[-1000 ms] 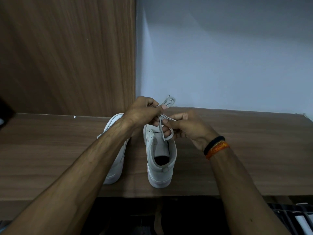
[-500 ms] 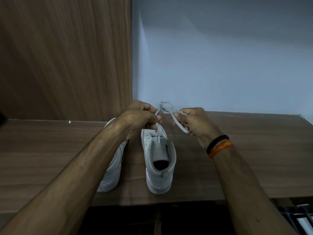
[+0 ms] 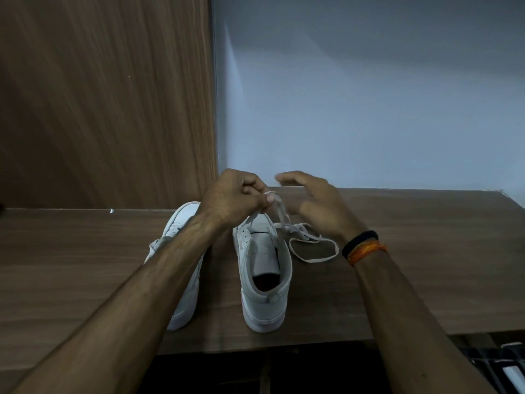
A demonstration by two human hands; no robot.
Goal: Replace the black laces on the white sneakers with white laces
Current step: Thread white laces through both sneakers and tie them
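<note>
Two white sneakers stand side by side on the brown wooden counter (image 3: 426, 265), heels toward the person. The right sneaker (image 3: 262, 280) is in plain sight, and the left sneaker (image 3: 181, 251) is partly hidden under the left arm. The left hand (image 3: 235, 199) is curled up over the front of the right sneaker and pinches the white lace (image 3: 309, 245) between thumb and fingers. The right hand (image 3: 315, 206) is just beside it with its fingers spread out, and it holds nothing. The rest of the lace runs down from the pinch and lies in a loose loop on the counter, just to the right of the right sneaker. The lace looks thin, soft and very light, so it will likely bend and flop and could slide out of a weak pinch. I think the best place to take it is close to its tip, where it is stiffer and easier to push through a hole. The sneakers look light but firm, and one could be held steady by its side or its top edge. No black lace can be seen. There is no brand, label or writing that can be read on the sneakers or anywhere else; the light is dim. The right wrist wears a black band (image 3: 359, 241) and an orange band (image 3: 366, 251).
</note>
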